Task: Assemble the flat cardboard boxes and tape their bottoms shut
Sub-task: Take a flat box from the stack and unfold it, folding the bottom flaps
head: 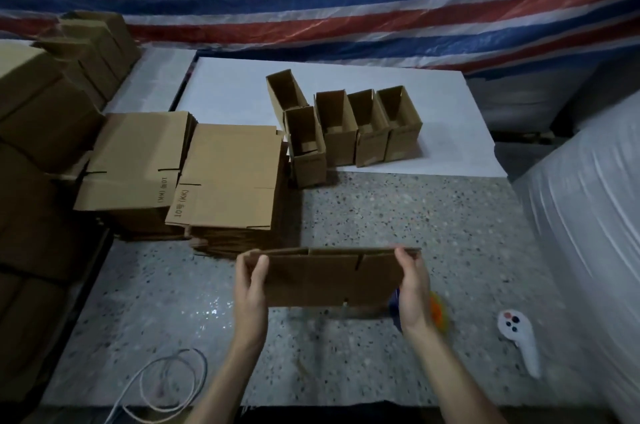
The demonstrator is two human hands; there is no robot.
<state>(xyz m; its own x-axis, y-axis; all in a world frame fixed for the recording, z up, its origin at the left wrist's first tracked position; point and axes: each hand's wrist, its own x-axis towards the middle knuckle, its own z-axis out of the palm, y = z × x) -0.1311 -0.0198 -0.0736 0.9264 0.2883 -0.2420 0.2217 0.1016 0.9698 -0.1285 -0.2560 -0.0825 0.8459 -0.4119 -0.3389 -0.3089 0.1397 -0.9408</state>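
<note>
over the near half of the speckled table (433,216), left hand (251,288) and right hand (412,288) each clamp one end of a flat box (329,276), held off the surface. white controller (516,333) at 4 o'clock of it. flat stacks (225,178) at 10 o'clock. five assembled boxes (346,126) at 12, tops open.
</note>
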